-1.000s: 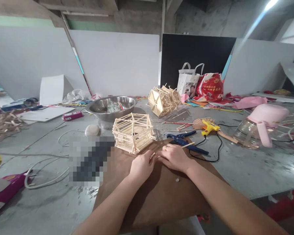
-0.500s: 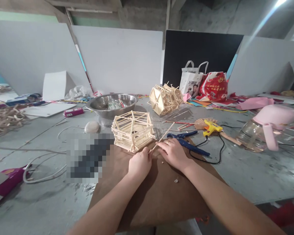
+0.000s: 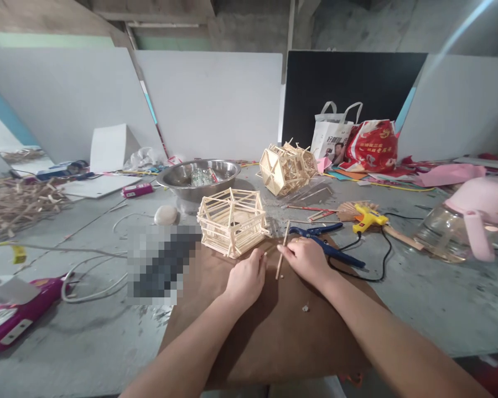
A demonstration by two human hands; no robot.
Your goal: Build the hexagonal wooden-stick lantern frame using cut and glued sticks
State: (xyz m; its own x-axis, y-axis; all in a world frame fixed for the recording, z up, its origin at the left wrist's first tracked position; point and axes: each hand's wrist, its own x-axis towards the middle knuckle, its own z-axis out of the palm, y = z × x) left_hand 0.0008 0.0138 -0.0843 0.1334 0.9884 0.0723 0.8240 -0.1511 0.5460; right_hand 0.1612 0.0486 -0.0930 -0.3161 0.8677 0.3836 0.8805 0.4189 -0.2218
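My right hand [image 3: 307, 260] pinches a thin wooden stick [image 3: 283, 251] between its fingertips, the stick pointing away from me. Just to the left, my left hand [image 3: 247, 276] is closed, thumb against fingers; whatever may be in them is too small to make out. A gap separates it from the stick. Beyond the left hand a six-sided frame of wooden sticks [image 3: 232, 224] rests at the far edge of a brown board [image 3: 269, 342]. Blue-handled pliers [image 3: 336, 254] lie behind my right hand. Small whitish bits dot the board.
A yellow glue gun [image 3: 369, 218] with a black cord lies at right, near a pink-lidded jug [image 3: 460, 221]. Behind stand a metal basin [image 3: 199, 188] and another stick structure [image 3: 288, 168]. At left are a purple power strip [image 3: 25, 309], cables and a stick pile [image 3: 20, 207].
The stick has swung from a slant between both hands to nearly straight ahead in my right hand. My left fingers have come away from its near end. The view has shifted slightly left.
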